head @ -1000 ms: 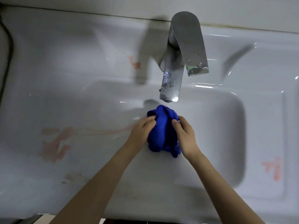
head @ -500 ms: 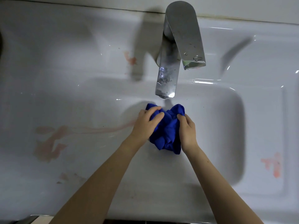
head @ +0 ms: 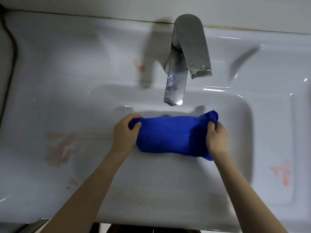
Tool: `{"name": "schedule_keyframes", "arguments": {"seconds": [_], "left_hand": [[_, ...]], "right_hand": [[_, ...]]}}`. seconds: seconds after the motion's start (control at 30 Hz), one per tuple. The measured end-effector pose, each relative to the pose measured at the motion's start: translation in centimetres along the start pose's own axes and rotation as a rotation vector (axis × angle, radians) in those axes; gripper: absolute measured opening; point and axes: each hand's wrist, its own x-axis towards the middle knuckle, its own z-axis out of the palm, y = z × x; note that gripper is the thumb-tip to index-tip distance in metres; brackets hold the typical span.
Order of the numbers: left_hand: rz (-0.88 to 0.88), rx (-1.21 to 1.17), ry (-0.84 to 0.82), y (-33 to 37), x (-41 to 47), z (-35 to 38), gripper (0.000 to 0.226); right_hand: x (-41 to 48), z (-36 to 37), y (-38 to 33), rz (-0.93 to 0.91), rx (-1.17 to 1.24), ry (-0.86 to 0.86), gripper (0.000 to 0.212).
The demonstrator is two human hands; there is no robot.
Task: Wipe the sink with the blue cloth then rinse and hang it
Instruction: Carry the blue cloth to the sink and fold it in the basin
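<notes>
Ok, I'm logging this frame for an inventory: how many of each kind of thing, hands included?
blue cloth: 1
faucet: 1
sink: 1
hands: 2, the left hand and right hand, each gripping one end of the cloth
Total: 5

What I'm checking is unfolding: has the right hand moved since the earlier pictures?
Yes. The right hand, gripping the blue cloth, has moved rightward, away from below the chrome faucet spout, stretching the cloth out.

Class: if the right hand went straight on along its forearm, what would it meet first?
Beyond the cloth it grips, probably the faucet spout; depth is unclear, so the right hand might pass beneath.
</notes>
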Motion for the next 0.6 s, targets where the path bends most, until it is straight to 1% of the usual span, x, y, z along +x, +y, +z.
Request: {"name": "schedule_keyframes", "arguments": {"seconds": [0.03, 0.07, 0.1, 0.13, 0.17, 0.23, 0.27, 0.3, 0.33, 0.37, 0.4, 0.43, 0.5, 0.53, 0.6], "left_hand": [[-0.009, 0.106, -0.037, -0.6, 0.2, 0.0, 0.032], [-0.018, 0.264, -0.101, -1.0, 0.3, 0.2, 0.038], [-0.007, 0.437, -0.147, -1.4, 0.5, 0.4, 0.044], [0.033, 0.573, -0.143, -1.5, 0.7, 0.6, 0.047], [0.101, 0.624, -0.102, -1.5, 1.0, 0.8, 0.046], [0.244, 0.557, -0.074, -1.3, 2.1, 1.2, 0.041], [0.315, 0.546, -0.112, -1.3, 2.7, 1.5, 0.040], [0.372, 0.582, -0.169, -1.5, 3.1, 1.7, 0.040], [0.415, 0.638, -0.225, -1.6, 3.5, 2.0, 0.038], [0.445, 0.685, -0.260, -1.8, 3.8, 2.1, 0.035], [0.470, 0.713, -0.276, -2.0, 4.1, 2.0, 0.029], [0.491, 0.715, -0.289, -2.1, 4.3, 1.9, 0.025], [0.500, 0.633, -0.334, -2.4, 4.4, 1.1, 0.020], [0.454, 0.532, -0.367, -2.4, 4.2, 0.7, 0.022], [0.247, 0.266, -0.442, -2.0, 3.5, -0.2, 0.026]], "right_hand": [[0.4, -0.1, -0.1, -0.060, -0.101, 0.033, 0.027], [0.6, 0.0, -0.3, -0.117, -0.208, 0.030, 0.020], [0.7, 0.1, -0.4, -0.174, -0.320, 0.023, 0.020], [0.8, 0.4, -0.5, -0.240, -0.429, 0.040, 0.027], [0.8, 0.7, -0.5, -0.331, -0.525, 0.084, 0.034], [0.6, 1.3, -0.9, -0.590, -0.631, 0.166, 0.040], [0.8, 1.6, -1.1, -0.741, -0.654, 0.156, 0.038], [1.3, 1.9, -1.1, -0.887, -0.693, 0.106, 0.035], [1.8, 2.3, -1.2, -0.988, -0.768, 0.043, 0.034], [2.3, 2.6, -1.2, -1.030, -0.865, -0.018, 0.034], [2.7, 2.7, -1.2, -1.023, -0.953, -0.062, 0.034], [3.0, 2.6, -1.2, -0.977, -1.024, -0.096, 0.034], [3.1, 2.0, -1.1, -0.833, -1.129, -0.127, 0.032], [3.0, 1.5, -0.9, -0.770, -1.148, -0.118, 0.031], [2.8, 0.4, -0.7, -0.702, -1.140, -0.124, 0.030]]}}
